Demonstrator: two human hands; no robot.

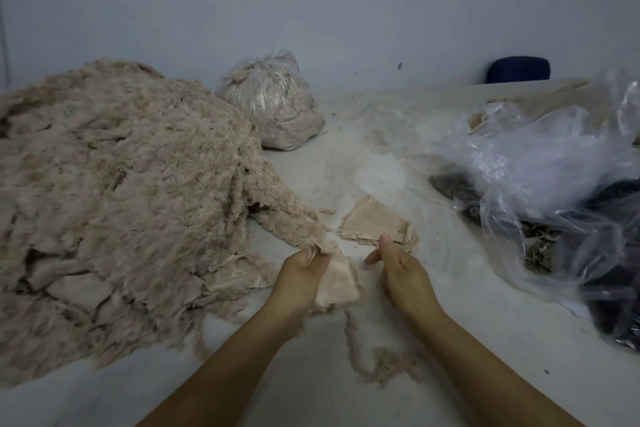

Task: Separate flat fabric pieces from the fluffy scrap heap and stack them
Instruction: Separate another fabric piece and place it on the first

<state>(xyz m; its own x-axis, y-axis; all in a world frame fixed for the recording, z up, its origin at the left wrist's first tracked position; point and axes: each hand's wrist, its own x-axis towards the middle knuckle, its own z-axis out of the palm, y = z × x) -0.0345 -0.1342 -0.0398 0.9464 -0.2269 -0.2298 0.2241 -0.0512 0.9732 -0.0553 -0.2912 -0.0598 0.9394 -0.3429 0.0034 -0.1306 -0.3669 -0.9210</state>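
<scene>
A big heap of fluffy beige scraps point(114, 191) covers the left half of the white table point(467, 288). My left hand point(299, 274) grips a flat pale pink fabric piece point(337, 282) at the heap's near right edge, with a fluffy strip still joined to it above my fingers. My right hand point(398, 267) hovers just to the right, thumb up and fingers loosely curled, holding nothing. Beyond it lies a small stack of flat triangular pieces point(372, 224) on the table.
A thin fluffy strand point(367, 354) trails across the table between my forearms. A tied plastic bag of scraps point(273, 104) stands at the back. Crumpled clear plastic bags with dark fabric point(554, 191) fill the right side. A blue chair back point(518, 69) shows behind the table.
</scene>
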